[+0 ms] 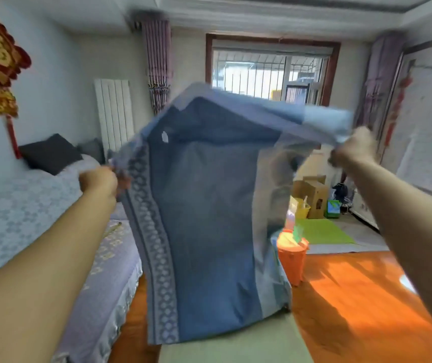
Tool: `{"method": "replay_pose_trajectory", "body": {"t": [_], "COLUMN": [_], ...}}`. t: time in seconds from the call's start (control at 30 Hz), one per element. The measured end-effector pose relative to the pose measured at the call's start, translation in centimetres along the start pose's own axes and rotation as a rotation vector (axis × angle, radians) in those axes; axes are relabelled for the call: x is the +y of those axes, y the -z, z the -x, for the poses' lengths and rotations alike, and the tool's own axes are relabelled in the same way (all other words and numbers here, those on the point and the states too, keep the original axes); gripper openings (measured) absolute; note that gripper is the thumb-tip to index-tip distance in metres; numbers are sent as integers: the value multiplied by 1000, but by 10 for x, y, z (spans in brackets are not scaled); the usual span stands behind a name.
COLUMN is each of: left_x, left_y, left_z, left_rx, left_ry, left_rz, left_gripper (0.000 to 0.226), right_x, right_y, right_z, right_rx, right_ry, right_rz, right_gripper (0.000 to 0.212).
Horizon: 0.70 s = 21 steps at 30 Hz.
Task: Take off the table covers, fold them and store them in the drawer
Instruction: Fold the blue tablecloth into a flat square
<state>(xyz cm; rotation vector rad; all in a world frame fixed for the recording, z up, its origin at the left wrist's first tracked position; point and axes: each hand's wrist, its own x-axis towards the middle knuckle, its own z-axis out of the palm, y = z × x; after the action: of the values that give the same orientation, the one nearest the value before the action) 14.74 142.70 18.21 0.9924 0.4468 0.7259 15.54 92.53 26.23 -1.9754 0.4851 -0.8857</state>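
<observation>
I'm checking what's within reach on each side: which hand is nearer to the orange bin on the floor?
Right. The right hand grips the blue cover up above the orange bin; the left hand grips its opposite edge, beyond the cloth, by the bed.

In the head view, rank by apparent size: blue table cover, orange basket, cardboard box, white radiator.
1. blue table cover, nearest the camera
2. white radiator
3. orange basket and cardboard box: look alike, unranked

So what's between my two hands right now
In the head view, the blue table cover spans the stretch, its top edge gripped by the left hand and right hand, the rest hanging down.
</observation>
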Motion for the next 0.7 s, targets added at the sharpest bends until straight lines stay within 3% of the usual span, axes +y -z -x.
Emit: {"method": "replay_pose_trajectory", "body": {"t": [0.03, 0.07, 0.13, 0.2, 0.27, 0.3, 0.37, 0.5, 0.57, 0.7], "left_x": [-20, -41, -90, -154, -220, -248, -299, -386, -416, -451], "left_y": [17, 38, 88, 142, 191, 213, 251, 306, 318, 311], "left_z": [1, 1, 5, 31, 85, 114, 162, 209, 243, 318], "left_rx": [-12, 11, 36, 43, 72, 86, 122, 83, 112, 252], "left_ry": [94, 148, 153, 224, 361, 449, 569, 612, 644, 647], "left_rz": [-39, -115, -361, -578, -686, -700, -696, -989, -1114, -1179], "left_gripper": [7, 20, 40, 39, 24, 15, 12, 10, 24, 26], "right_x": [23, 48, 100, 165, 256, 301, 393, 571, 629, 633], "right_y": [-4, -5, -3, 2, 8, 17, 36, 54, 51, 43], "right_z": [3, 9, 31, 63, 93, 109, 135, 171, 194, 226], "right_rx": [-110, -137, -3, 65, -173, -371, -601, -741, -866, -973], "right_ry": [-79, -124, -58, -5, -14, -68, -214, -488, -557, -570], "right_rz": [97, 190, 360, 442, 685, 824, 959, 939, 852, 693], "right_gripper": [20, 21, 25, 21, 22, 22, 10, 13, 8, 6]}}
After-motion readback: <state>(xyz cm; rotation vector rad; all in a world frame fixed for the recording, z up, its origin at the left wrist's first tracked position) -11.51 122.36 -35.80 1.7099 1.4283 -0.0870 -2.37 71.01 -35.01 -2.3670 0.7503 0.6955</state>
